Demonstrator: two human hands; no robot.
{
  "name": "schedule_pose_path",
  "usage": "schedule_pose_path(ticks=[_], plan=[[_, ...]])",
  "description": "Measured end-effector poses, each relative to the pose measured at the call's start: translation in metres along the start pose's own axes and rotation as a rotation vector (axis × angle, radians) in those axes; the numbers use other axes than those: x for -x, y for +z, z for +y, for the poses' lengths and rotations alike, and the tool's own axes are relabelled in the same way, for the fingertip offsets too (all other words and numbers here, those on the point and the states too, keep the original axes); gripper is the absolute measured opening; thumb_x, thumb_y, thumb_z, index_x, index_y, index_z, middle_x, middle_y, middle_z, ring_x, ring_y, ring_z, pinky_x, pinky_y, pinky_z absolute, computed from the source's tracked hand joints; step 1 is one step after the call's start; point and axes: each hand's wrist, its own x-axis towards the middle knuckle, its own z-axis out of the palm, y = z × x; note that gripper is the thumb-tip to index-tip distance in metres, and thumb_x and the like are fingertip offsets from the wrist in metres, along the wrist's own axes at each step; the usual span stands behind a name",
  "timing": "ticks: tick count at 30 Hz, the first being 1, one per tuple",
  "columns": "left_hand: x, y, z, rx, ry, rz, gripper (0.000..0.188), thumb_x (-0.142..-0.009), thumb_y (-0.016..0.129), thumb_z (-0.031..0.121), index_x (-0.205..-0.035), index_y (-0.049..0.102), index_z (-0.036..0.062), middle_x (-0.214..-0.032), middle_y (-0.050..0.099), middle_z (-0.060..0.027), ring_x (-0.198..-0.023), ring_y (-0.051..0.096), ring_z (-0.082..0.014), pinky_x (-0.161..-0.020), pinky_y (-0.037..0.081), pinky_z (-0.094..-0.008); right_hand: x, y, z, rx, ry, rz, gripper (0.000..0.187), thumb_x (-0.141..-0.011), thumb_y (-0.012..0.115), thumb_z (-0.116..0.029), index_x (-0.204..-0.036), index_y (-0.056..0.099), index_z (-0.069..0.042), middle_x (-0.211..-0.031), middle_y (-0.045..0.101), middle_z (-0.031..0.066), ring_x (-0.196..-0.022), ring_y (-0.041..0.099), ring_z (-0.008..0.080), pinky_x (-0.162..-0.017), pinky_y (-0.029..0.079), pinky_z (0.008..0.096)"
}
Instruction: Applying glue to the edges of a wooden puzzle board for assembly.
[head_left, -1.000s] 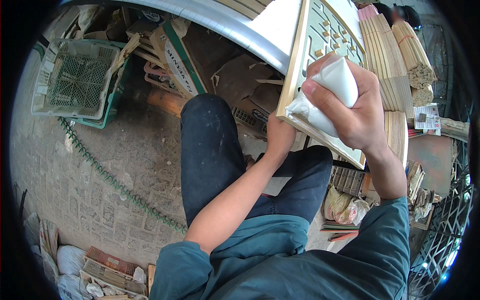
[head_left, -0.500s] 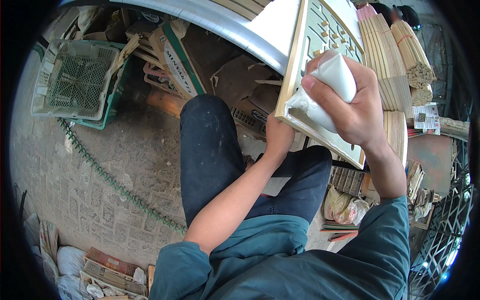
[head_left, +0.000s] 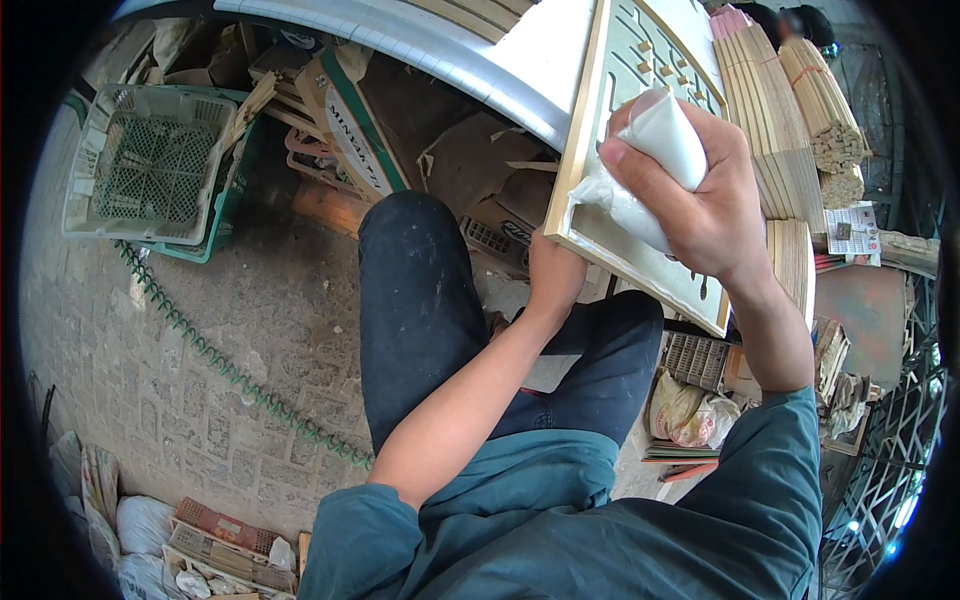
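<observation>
My right hand (head_left: pixel 700 200) is closed around a soft clear plastic bag (head_left: pixel 668 140) filled with white paste, perhaps glue. The bag's narrow end points down to the near left corner of a shallow wooden frame (head_left: pixel 582 120). Inside the frame lies a pale green panel (head_left: pixel 622 75) with dark curved slots and several small wooden blocks (head_left: pixel 668 70) standing on it. White paste runs along the frame's near inner edge. My left hand (head_left: pixel 556 268) is at that same corner, beneath the frame, its fingers hidden behind it.
Bundled wooden strips (head_left: pixel 770 130) stand right of the frame, which rests on a white table (head_left: pixel 545 60). On the left are stacked plastic crates (head_left: pixel 150 170) and a coiled green hose (head_left: pixel 215 360) across the brick floor. A cardboard box (head_left: pixel 355 130) leans under the table.
My right hand and the bag have moved slightly left and away from me, the bag's tip moving along the frame's corner. The frame has shifted a little left. My left hand stays beneath it.
</observation>
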Motion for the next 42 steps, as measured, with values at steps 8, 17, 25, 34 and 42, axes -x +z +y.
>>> schedule_pose_path(ticks=[8,17,25,34,42], plan=[[0.0,0.0,-0.004,0.027,0.04,0.027,0.021,-0.082,0.051,0.007,-0.096,0.062,-0.0043,-0.081,0.066,-0.0094,-0.075,0.06,-0.0142,-0.067,0.046,-0.0306,-0.003,-0.001,0.003,0.007,0.005,0.011,0.014,-0.082,0.063,-0.013,-0.085,0.06,0.0,-0.071,0.059,0.0034,-0.065,0.054,0.0086,-0.06,0.042,0.025],[0.0,0.0,-0.006,0.024,0.098,0.022,0.021,-0.081,0.053,0.004,-0.097,0.061,-0.0051,-0.085,0.067,-0.0102,-0.077,0.06,-0.0141,-0.068,0.046,-0.0303,-0.006,-0.003,0.008,0.047,0.006,0.013,0.017,-0.083,0.063,-0.018,-0.086,0.062,-0.001,-0.07,0.06,0.004,-0.065,0.056,0.0097,-0.06,0.042,0.0257],[0.001,-0.001,-0.004,0.0,0.056,0.029,0.022,-0.08,0.053,0.003,-0.099,0.06,-0.0056,-0.086,0.067,-0.0111,-0.079,0.06,-0.0144,-0.069,0.046,-0.0302,-0.01,-0.001,0.011,0.093,-0.026,0.085,0.021,-0.081,0.061,-0.021,-0.082,0.065,0.0,-0.065,0.063,0.0103,-0.056,0.06,0.0153,-0.053,0.046,0.0293],[0.0,-0.001,-0.007,-0.038,0.049,0.034,0.022,-0.08,0.052,0.001,-0.099,0.06,-0.0063,-0.086,0.066,-0.0118,-0.08,0.061,-0.0155,-0.069,0.047,-0.0303,-0.013,-0.004,0.016,0.098,-0.044,0.096,0.021,-0.081,0.061,-0.02,-0.081,0.064,0.001,-0.061,0.061,0.0091,-0.054,0.058,0.0138,-0.051,0.044,0.0285],[0.003,0.001,-0.01,0.013,0.024,0.039,0.024,-0.081,0.052,0.001,-0.103,0.057,-0.006,-0.092,0.065,-0.0115,-0.085,0.059,-0.0153,-0.073,0.046,-0.03,-0.014,-0.006,0.019,0.142,-0.057,0.103,0.022,-0.082,0.06,-0.02,-0.08,0.064,0.002,-0.059,0.06,0.0091,-0.052,0.057,0.0137,-0.049,0.043,0.0289]])
